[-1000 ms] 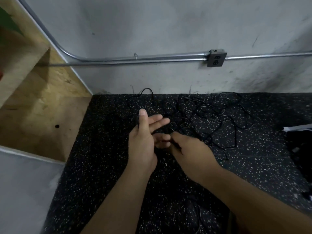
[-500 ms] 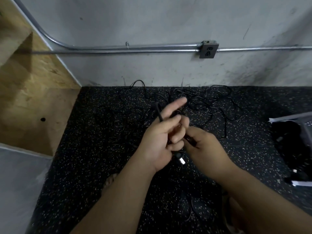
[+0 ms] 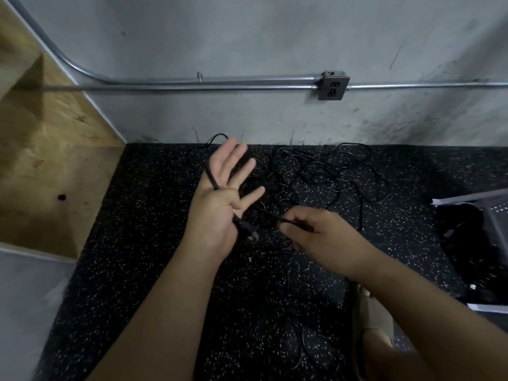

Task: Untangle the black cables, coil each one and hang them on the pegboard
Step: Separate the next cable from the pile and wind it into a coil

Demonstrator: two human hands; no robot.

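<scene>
A tangle of thin black cables [image 3: 316, 174] lies on the speckled black floor mat [image 3: 154, 243] by the wall. My left hand [image 3: 220, 204] is held palm up over the mat with its fingers spread straight. One thicker black cable [image 3: 211, 176] crosses that palm and passes under the thumb, and its plug [image 3: 247, 229] sticks out by the heel of the hand. My right hand [image 3: 316, 232] pinches the same cable just to the right of the left hand. The stretch between the hands is short and taut.
A grey concrete wall carries a metal conduit [image 3: 192, 82] and an outlet box [image 3: 332, 85]. A plywood box [image 3: 49, 174] stands at the left. At the right edge lie dark items [image 3: 467, 243] and a grey perforated panel [image 3: 492, 207]. A foot [image 3: 371, 320] shows under my right forearm.
My left fingers have uncurled and spread, and the hand has turned palm up with the cable across it. My right hand has drawn away to the right along the cable.
</scene>
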